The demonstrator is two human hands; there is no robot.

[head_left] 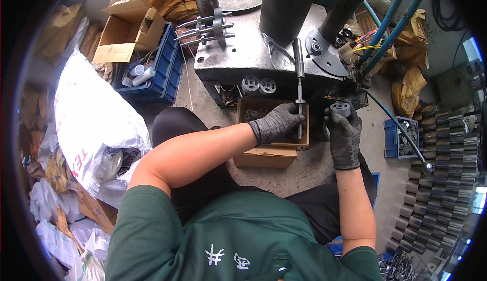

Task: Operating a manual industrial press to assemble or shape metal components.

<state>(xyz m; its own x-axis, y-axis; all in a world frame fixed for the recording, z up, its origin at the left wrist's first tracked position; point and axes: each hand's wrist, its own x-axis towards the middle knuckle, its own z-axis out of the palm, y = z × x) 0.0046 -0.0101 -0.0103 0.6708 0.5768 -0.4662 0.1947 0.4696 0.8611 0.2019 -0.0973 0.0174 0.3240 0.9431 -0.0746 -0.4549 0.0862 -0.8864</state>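
Note:
My left hand (279, 122), in a dark grey knit glove, is closed around the lower part of a slim metal shaft (300, 93) with a collar. Above the collar the shaft meets a thicker steel cylinder (299, 57) at the front of the press table; whether they are one piece I cannot tell. On the right, my gloved right hand (346, 141) grips a round grey metal rotor (340, 109) with holes in its face. Two similar rotors, a left one (250, 84) and a right one (268, 85), sit under the table's front edge.
The steel press table (238, 57) stands ahead, bearing a thick column (285, 12) and pincers (276, 50). Below is an open cardboard box (248, 109). A white sack (96, 123) and blue crate (167, 73) lie left. At right are a small blue bin (401, 139) and stacked metal cylinders (441, 179).

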